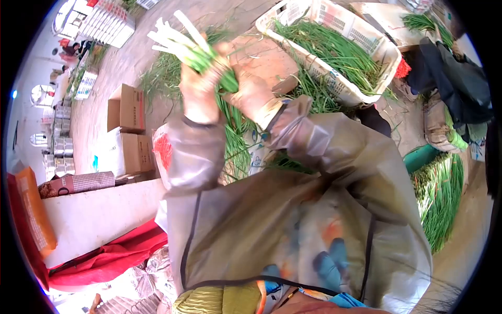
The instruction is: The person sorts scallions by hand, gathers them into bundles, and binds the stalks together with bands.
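A bunch of garlic chives (194,52), white ends pointing up and to the left, is raised in front of me. My left hand (200,90) is closed around its green part. My right hand (250,93) presses against the bunch from the right with bent fingers, partly blurred. Pale bands (269,111) circle my right wrist. Under my hands, loose green leaves (236,141) hang or lie; which of them belong to the bunch I cannot tell. Behind my right hand is a reddish-brown board or block (264,60) with scraps on it.
A white plastic crate (387,78) of loose greens stands at the upper right. Stacked chives (442,201) lie at right, near dark clothing (449,78). Cardboard boxes (130,110) and a white board (104,220) are at left. Scraps of leaves (162,73) cover the floor ahead.
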Available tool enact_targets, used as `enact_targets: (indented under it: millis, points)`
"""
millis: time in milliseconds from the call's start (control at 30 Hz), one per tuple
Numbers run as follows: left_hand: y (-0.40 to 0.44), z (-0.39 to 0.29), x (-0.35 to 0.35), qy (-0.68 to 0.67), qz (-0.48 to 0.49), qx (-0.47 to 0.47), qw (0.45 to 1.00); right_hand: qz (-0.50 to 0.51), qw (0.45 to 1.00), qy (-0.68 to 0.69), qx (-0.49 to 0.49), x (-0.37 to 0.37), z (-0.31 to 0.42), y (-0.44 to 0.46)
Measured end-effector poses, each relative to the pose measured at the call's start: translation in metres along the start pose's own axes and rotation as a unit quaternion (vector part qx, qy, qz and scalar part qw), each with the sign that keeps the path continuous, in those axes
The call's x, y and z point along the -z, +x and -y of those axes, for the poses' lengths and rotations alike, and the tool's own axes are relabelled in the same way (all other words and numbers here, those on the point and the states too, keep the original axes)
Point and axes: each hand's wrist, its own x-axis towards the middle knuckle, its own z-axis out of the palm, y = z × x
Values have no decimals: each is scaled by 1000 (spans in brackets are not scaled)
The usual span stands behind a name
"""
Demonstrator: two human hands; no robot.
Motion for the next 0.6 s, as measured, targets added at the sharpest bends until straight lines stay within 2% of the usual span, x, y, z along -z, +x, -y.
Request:
enact_targets:
  millis: [67, 100, 133, 200, 267, 333, 367, 400, 467, 500, 567, 600]
  points:
    - [-25, 38, 12, 29, -69, -67, 995, 30, 996, -87, 15, -25, -16, 5]
    - [-26, 49, 24, 15, -172, -61, 983, 43, 990, -134, 9, -37, -14, -4]
    - [-26, 42, 34, -14, -208, -51, 977, 16, 997, -54, 55, -49, -16, -10]
    - [-12, 26, 84, 15, -205, -37, 978, 219, 967, -96, -91, -53, -27, -17]
    - [12, -9, 113, 89, -224, -50, 969, 335, 930, -139, -59, -57, -80, -39]
    - [40, -12, 180, 233, -197, -66, 950, 457, 850, -217, -145, -44, -110, -52]
    - [54, -10, 191, 281, -189, -49, 940, 434, 873, -190, -119, -36, -132, -64]
    - [64, -3, 187, 315, -217, 18, 924, 409, 893, -162, -94, -29, -149, -72]
    - [74, 38, 199, 244, -131, 122, 953, 390, 901, -151, -112, -9, -134, -57]
    - [75, 93, 232, -33, -67, 263, 962, 367, 910, -143, -129, 0, -128, -51]
    - [74, 154, 219, 110, -64, 364, 923, 368, 909, -147, -127, 13, -133, -49]
    - [74, 190, 208, 67, -60, 360, 929, 370, 908, -150, -123, 18, -136, -50]
